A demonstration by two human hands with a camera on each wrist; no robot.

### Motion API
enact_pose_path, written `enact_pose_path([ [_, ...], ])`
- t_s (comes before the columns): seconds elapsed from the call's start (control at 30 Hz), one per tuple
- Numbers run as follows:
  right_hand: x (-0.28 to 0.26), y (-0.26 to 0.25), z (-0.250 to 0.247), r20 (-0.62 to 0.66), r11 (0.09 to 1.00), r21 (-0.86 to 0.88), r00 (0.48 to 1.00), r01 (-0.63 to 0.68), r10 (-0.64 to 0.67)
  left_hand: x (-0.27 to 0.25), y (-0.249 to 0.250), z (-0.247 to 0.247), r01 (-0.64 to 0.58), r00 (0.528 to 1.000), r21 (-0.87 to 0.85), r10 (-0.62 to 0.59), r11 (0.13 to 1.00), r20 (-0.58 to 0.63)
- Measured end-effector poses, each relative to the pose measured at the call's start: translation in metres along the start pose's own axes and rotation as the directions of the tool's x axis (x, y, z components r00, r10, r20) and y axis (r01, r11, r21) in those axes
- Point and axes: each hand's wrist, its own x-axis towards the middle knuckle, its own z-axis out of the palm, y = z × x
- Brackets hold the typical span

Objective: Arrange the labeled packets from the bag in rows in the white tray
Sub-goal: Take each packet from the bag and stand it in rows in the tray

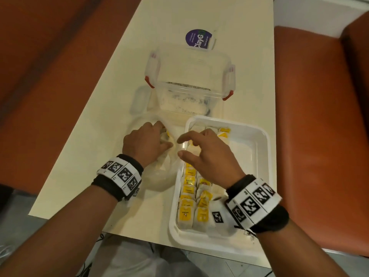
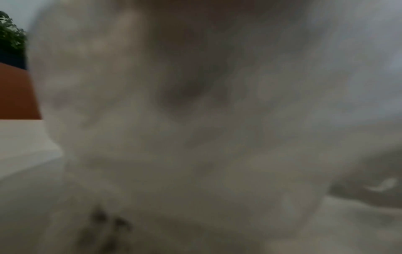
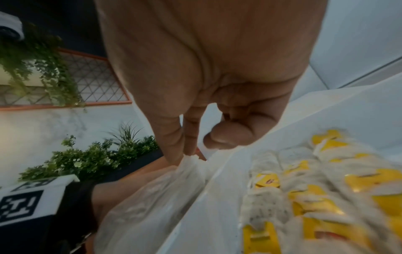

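Note:
My left hand (image 1: pixel 162 136) is inside the clear plastic bag (image 1: pixel 157 176), its fingers curled round a tea packet with a yellow label (image 1: pixel 167 134). In the left wrist view only blurred bag plastic (image 2: pixel 195 137) shows. The white tray (image 1: pixel 259 134) lies to the right, with rows of packets (image 1: pixel 189 196) along its left side and a few more (image 1: pixel 223 132) at its far end. My right hand (image 1: pixel 179 146) hovers over the tray's left rim with spread fingers and holds nothing. In the right wrist view my right hand (image 3: pixel 206 146) has its fingertips at the bag's rim (image 3: pixel 189 159), beside the packets (image 3: pixel 304 197).
A clear lidded container with red clasps (image 1: pixel 189 76) stands just beyond the bag and tray, with its lid (image 1: pixel 139 98) to the left. A purple-labelled pack (image 1: pixel 199 40) lies farther back. Orange seats (image 1: pixel 319 116) flank the narrow cream table (image 1: pixel 89 156).

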Motion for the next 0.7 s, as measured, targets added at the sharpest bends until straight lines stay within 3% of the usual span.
enact_pose_path([
  [0.17,0.025,-0.010,0.011,0.039,0.988,-0.153,0.999,-0.015,0.021,0.010,0.001,0.003,0.011,1.000,-0.025,-0.012,1.000,-0.028],
  [0.37,0.039,-0.017,0.017,-0.021,0.992,-0.126,1.000,-0.006,0.004,0.018,-0.002,0.004,-0.067,0.996,-0.152,0.059,0.986,-0.060],
  [0.5,0.047,-0.011,0.017,-0.034,0.996,-0.061,0.998,-0.060,0.059,0.020,-0.004,-0.001,-0.057,0.998,-0.227,0.058,0.972,-0.002],
  [0.6,0.045,-0.006,0.013,-0.059,0.997,0.005,0.995,-0.083,0.083,0.019,-0.012,-0.008,0.006,0.999,-0.420,0.017,0.908,0.051],
  [0.7,0.041,-0.003,0.012,-0.068,0.997,0.010,0.994,-0.081,0.082,0.015,-0.022,-0.017,0.113,0.988,-0.626,-0.021,0.771,0.152],
])
